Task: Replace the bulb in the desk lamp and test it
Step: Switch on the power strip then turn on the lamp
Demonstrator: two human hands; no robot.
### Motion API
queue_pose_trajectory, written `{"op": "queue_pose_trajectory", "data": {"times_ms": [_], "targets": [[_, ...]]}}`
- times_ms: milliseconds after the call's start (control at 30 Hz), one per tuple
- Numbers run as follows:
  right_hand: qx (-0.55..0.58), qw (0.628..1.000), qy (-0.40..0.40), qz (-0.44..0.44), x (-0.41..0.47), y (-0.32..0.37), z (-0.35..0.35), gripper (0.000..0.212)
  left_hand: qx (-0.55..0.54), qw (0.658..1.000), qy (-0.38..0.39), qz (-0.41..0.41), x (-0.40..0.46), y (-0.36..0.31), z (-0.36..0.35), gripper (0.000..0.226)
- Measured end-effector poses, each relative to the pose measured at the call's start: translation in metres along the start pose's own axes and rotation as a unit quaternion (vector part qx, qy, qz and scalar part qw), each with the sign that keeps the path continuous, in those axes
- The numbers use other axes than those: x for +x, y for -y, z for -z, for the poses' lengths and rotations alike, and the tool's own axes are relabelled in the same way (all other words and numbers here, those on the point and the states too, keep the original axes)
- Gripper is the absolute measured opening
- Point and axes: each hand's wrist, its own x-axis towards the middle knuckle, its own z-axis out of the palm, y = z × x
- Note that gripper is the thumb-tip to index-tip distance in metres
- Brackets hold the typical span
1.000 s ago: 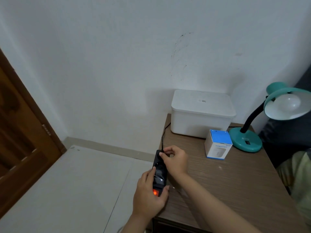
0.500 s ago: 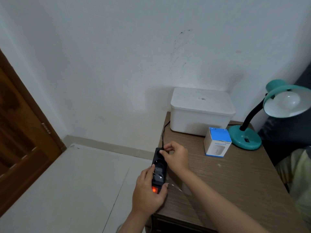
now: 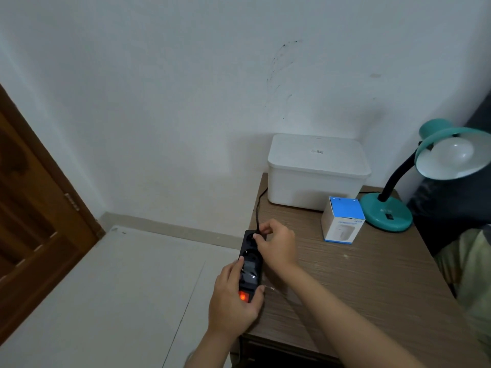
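A teal desk lamp [image 3: 386,212] stands at the back right of the wooden table [image 3: 358,282], its shade tilted toward me with a white bulb [image 3: 455,152] in it, unlit. At the table's left edge my left hand [image 3: 233,298] grips a black power strip [image 3: 249,264] whose red switch glows. My right hand [image 3: 276,244] pinches the lamp's black plug at the strip's far socket. The black cord [image 3: 259,205] runs back toward the wall. A blue and white bulb box [image 3: 342,220] stands beside the lamp base.
A white lidded plastic box [image 3: 316,171] sits against the wall at the table's back. A brown wooden door [image 3: 34,208] is at the left. Pale floor lies left of the table. Dark and light fabric [image 3: 467,261] borders the table's right side.
My right hand has shifted slightly along the far end of the strip with the plug. My left hand keeps its grip. The bulb stays unlit.
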Motion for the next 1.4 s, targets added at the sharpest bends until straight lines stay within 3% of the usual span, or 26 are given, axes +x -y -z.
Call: {"op": "queue_pose_trajectory", "data": {"times_ms": [367, 633, 700, 833, 967, 1100, 1233, 1400], "targets": [[0.025, 0.997, 0.031, -0.059, 0.003, -0.005, -0.007, 0.024, 0.003, 1.0, 0.0, 0.008, 0.0, -0.002, 0.002, 0.071], [0.034, 0.994, 0.075, -0.066, 0.004, -0.006, -0.001, 0.01, 0.02, 0.999, 0.027, 0.031, 0.001, -0.005, 0.004, 0.075], [0.045, 0.996, 0.068, -0.048, -0.007, -0.007, 0.008, 0.012, 0.06, 0.995, 0.064, 0.043, 0.004, -0.01, 0.008, 0.076], [0.079, 0.997, -0.002, -0.01, -0.045, -0.031, 0.05, 0.014, 0.251, 0.958, 0.108, 0.083, 0.013, -0.037, 0.006, 0.074], [0.021, 0.99, -0.142, 0.0, -0.061, -0.094, 0.113, 0.012, 0.123, 0.991, 0.026, -0.045, 0.006, -0.075, -0.04, 0.052], [-0.059, 0.966, -0.25, -0.043, -0.035, -0.152, 0.182, 0.012, -0.024, 0.986, 0.062, -0.152, 0.008, -0.134, -0.112, 0.042], [-0.118, 0.967, -0.222, -0.028, 0.015, -0.181, 0.221, 0.021, -0.031, 0.965, 0.162, -0.202, 0.04, -0.17, -0.188, 0.047], [-0.13, 0.982, -0.139, -0.004, 0.076, -0.215, 0.234, 0.04, 0.082, 0.943, 0.232, -0.224, 0.088, -0.172, -0.249, 0.062]]}}
